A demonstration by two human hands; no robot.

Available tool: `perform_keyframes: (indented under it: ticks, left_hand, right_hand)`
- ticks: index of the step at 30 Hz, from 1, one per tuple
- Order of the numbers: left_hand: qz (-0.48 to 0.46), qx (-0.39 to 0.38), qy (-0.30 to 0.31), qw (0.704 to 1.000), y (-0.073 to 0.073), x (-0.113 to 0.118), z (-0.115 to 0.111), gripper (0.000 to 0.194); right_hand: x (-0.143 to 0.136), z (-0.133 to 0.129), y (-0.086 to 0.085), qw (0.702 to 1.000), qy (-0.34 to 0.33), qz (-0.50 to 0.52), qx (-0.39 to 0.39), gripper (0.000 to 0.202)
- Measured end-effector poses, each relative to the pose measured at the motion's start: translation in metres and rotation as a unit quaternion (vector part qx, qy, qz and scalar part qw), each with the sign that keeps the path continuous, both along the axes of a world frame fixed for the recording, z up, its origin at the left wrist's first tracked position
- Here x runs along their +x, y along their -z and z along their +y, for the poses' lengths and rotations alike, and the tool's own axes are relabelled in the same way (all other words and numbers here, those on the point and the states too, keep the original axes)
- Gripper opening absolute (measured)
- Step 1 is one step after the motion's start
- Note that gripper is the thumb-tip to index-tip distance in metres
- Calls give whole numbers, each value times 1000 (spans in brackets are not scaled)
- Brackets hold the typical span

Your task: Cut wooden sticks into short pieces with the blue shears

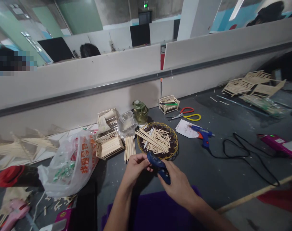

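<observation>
My right hand [178, 183] is wrapped round a dark blue two-handled hand tool [156, 161], perhaps a cutter, whose exact kind I cannot make out. My left hand [137, 167] is closed in a pinch at the tool's upper end; whatever its fingers grip is too small or hidden. Just beyond the tool lies a woven basket [176, 141] with a yellow rim, filled with thin wooden sticks [157, 141]. A bundle of longer sticks [129, 149] rests left of the basket. Beneath my forearms is a purple mat [160, 211].
Right of the basket lie a blue glue gun [204, 134] with a black cord and red-and-yellow-handled scissors [187, 115]. To the left are a white plastic bag [66, 166] and small stick-built furniture [109, 146]. A green jar [140, 111] stands behind, near the partition [107, 77].
</observation>
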State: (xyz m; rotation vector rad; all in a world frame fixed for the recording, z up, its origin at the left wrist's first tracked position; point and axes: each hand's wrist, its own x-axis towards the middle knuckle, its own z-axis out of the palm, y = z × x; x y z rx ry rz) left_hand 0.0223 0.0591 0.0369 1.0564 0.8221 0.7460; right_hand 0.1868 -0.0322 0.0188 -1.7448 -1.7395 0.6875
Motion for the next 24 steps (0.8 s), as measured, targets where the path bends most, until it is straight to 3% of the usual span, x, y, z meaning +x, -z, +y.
perform_keyframes:
  ticks: [14, 24]
  left_hand:
    - [30, 30, 16, 999, 0, -2, 2, 29]
    - [84, 135, -19, 987, 3, 3, 1, 26]
  right_hand:
    - [1, 2, -7, 998, -25, 54, -31, 33]
    - [3, 8, -6, 995, -18, 84, -60, 23]
